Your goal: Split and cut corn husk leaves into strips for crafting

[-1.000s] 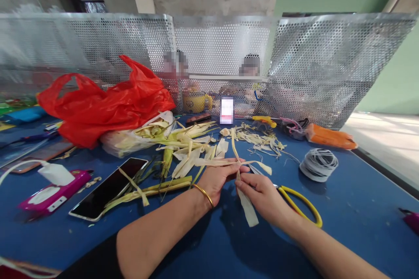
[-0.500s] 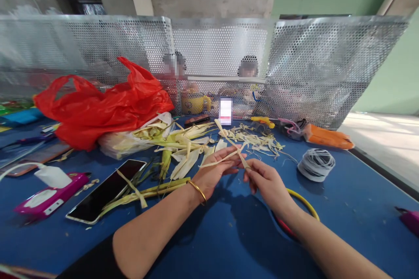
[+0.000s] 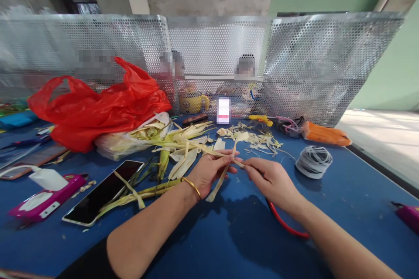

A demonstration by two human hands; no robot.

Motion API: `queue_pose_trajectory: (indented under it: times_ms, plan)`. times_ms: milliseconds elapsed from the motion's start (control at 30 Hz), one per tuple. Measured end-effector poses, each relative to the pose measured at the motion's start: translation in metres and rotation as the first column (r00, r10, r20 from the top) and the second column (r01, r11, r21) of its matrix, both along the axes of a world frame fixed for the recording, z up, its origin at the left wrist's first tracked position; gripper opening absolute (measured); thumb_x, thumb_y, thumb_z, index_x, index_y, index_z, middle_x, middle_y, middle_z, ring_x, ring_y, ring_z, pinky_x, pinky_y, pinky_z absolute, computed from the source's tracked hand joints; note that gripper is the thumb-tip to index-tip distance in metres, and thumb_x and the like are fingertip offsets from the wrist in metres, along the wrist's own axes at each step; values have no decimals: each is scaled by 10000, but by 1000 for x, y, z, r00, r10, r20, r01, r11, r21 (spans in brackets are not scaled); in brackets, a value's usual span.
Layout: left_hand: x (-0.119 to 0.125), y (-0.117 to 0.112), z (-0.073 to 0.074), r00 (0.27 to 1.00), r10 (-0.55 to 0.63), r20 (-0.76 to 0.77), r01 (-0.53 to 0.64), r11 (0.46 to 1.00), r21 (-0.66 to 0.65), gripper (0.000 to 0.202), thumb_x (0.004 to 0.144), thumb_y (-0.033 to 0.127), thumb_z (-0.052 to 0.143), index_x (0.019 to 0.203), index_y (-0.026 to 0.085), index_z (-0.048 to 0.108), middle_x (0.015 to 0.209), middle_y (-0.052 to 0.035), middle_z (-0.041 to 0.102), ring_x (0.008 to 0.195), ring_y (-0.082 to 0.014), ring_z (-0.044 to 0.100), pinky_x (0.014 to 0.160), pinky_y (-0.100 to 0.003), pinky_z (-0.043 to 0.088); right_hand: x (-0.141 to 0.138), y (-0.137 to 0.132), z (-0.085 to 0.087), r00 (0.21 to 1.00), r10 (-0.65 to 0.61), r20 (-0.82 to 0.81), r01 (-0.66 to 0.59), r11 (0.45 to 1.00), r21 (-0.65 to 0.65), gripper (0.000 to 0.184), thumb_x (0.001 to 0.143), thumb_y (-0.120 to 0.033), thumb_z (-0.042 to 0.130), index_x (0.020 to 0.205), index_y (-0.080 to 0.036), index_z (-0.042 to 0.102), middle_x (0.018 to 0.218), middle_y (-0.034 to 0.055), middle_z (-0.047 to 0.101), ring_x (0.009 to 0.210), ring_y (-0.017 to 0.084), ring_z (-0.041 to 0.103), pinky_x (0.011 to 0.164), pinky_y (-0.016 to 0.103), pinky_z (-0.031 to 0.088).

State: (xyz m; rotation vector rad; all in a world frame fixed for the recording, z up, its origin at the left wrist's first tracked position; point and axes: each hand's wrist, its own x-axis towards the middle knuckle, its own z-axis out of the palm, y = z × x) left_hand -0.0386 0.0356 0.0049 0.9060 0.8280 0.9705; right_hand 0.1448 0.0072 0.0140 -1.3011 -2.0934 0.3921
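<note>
Strips of dried corn husk [image 3: 218,184] cross between my hands above the blue table. My left hand [image 3: 209,173], with a gold bangle at its wrist, pinches the strips where they meet; one end points up and away, another hangs down toward me. My right hand [image 3: 266,178] is closed on a thin husk end just to the right. Just beyond my left hand lies a pile of loose corn husks [image 3: 185,161]. Small husk scraps [image 3: 258,137] are scattered behind my hands. Below my right hand a red curved handle [image 3: 284,222] shows in part.
A red plastic bag [image 3: 104,109] and a phone [image 3: 104,192] lie left, by a purple glue gun-like device or power block [image 3: 49,200]. Right are a ball of grey string [image 3: 313,162] and an orange pouch [image 3: 327,134]. A perforated metal screen [image 3: 216,48] stands behind; people sit beyond it.
The husk strips have turned: one end now hangs down in front of my left palm. My right hand has moved slightly right, pulling a thin end out sideways.
</note>
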Motion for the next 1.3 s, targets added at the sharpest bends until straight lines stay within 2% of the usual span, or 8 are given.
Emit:
queue_pose_trajectory:
  times_ms: [67,200,367,567,833,967,1133,1300]
  plan:
    - [2,0,-3,1000,22,20,-21,999,-48,204,765,245,713,941,144,710,895,-81,733,532,-71,610,440,-143,413,2,3,0,994,16,-104,-15,1000,13,273,918,-283,425,804,-210,663,747,9,660,706,154,589,646,249,420]
    - [3,-1,-3,995,-49,89,57,994,-88,168,764,237,718,897,135,713,809,-61,721,470,-60,580,399,-142,405,4,13,-8,955,-3,-297,32,995,96,170,857,-300,572,937,-221,700,896,42,675,836,181,616,730,283,472]
    - [5,-7,-2,981,-100,166,122,984,-129,130,760,220,724,858,137,706,696,-20,686,432,-56,568,386,-138,409,0,19,-23,900,143,-411,-115,989,92,177,804,-389,669,864,-233,727,895,57,671,872,195,630,789,305,497]
    - [6,-11,-5,963,-207,171,237,955,-180,142,811,210,668,903,109,704,785,-58,704,483,-58,600,423,-135,449,-3,17,-32,908,194,-370,-154,979,136,328,830,-499,609,709,-210,705,754,62,646,715,179,603,641,283,483]
    - [8,-16,-6,950,-215,226,275,918,-284,121,790,203,696,884,127,699,720,-5,662,436,-31,542,399,-130,462,-8,16,-39,891,220,-397,-166,972,165,399,853,-533,555,683,-200,693,730,58,634,688,172,588,637,284,463]
    - [10,-16,-8,960,-189,209,243,930,-277,167,801,200,684,948,123,701,740,-11,663,424,-23,529,414,-131,481,-7,20,-48,923,211,-321,-151,968,202,431,883,-513,503,670,-194,699,700,53,628,664,169,576,627,288,438]
    - [15,-20,-5,988,-85,129,115,962,-247,116,820,178,656,883,97,710,673,-30,670,439,-49,564,450,-149,495,-5,19,-47,971,156,-183,-119,973,197,370,919,-409,454,726,-195,687,753,49,643,711,170,580,653,286,424]
    - [19,-18,-3,996,59,67,-41,968,-246,131,853,125,589,772,90,686,628,-62,683,470,-89,615,446,-158,476,-8,13,-35,997,-12,-77,26,983,180,245,853,-334,540,1041,-217,645,919,52,669,862,204,607,766,322,435]
